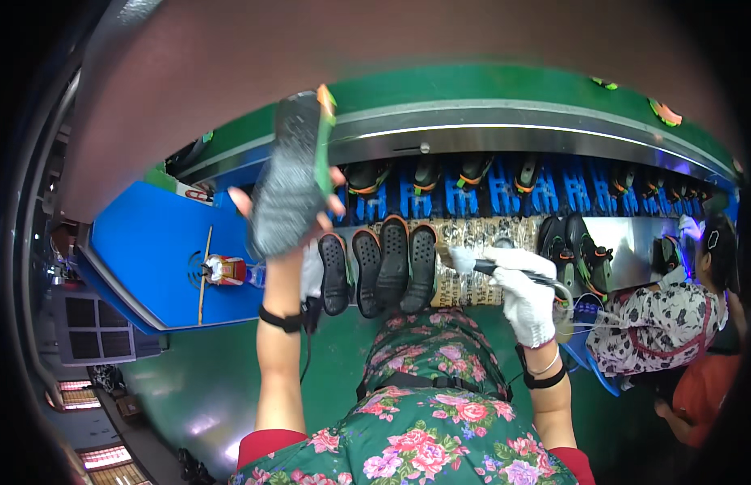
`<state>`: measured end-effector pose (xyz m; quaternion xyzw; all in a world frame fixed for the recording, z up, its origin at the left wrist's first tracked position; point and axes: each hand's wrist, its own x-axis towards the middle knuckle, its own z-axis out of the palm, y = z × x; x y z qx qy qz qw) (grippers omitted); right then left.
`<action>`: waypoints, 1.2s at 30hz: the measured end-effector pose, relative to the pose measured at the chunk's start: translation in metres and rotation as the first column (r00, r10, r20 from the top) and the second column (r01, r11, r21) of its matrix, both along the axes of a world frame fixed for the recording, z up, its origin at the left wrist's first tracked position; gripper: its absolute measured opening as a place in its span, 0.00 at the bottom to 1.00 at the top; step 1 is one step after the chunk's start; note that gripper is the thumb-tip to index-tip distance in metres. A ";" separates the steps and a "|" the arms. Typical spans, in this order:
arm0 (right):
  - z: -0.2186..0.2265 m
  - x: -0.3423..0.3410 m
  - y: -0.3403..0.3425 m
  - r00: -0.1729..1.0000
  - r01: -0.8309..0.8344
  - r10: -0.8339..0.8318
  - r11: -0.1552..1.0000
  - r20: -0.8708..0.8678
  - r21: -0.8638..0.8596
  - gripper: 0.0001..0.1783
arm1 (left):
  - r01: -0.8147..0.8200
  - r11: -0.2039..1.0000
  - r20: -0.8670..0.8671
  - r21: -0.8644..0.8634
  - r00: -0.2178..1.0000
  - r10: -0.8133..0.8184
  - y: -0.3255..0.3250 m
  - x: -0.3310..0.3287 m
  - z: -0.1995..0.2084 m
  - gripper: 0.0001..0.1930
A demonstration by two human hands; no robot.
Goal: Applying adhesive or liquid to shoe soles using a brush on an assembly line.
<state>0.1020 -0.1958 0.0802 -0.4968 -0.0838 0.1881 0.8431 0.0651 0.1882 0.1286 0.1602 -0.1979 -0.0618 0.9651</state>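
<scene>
My bare left hand [335, 205] is wrapped round a black clog [291, 182], its fingers showing at both sides. The clog is raised toward the camera, somewhat blurred, with its dark textured side facing me and orange and green trim along one edge. In a white glove, my right hand [524, 295] grips a brush [464, 259] with a dark handle and pale bristles. The bristles hover over patterned brown paper, apart from the clogs. Between my hands several black clogs [394, 263] stand in a row, perforated toes pointing away from me.
Blue racks [545, 194] carrying clogs run below a metal-edged green conveyor [489, 89]. More dark clogs [582, 255] stand at right, near a seated person [654, 327]. On the left, a blue board [157, 250] bears a stick [205, 279] and a red-and-gold package [226, 270].
</scene>
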 end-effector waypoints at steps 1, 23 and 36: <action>-0.012 0.000 0.005 1.000 0.002 -0.002 1.000 0.000 0.017 0.13 | -0.022 0.993 -0.017 -0.118 1.000 0.020 0.025 0.019 0.003 0.62; -0.100 -0.025 -0.036 0.918 0.240 -0.216 0.970 -0.333 0.032 0.14 | -0.346 -0.493 0.515 0.798 0.816 0.262 -0.077 0.350 0.012 0.21; -0.029 -0.009 -0.065 0.951 0.129 -0.130 0.991 -0.279 -0.023 0.14 | -0.474 0.076 0.256 0.877 0.596 0.761 -0.120 0.036 -0.012 0.34</action>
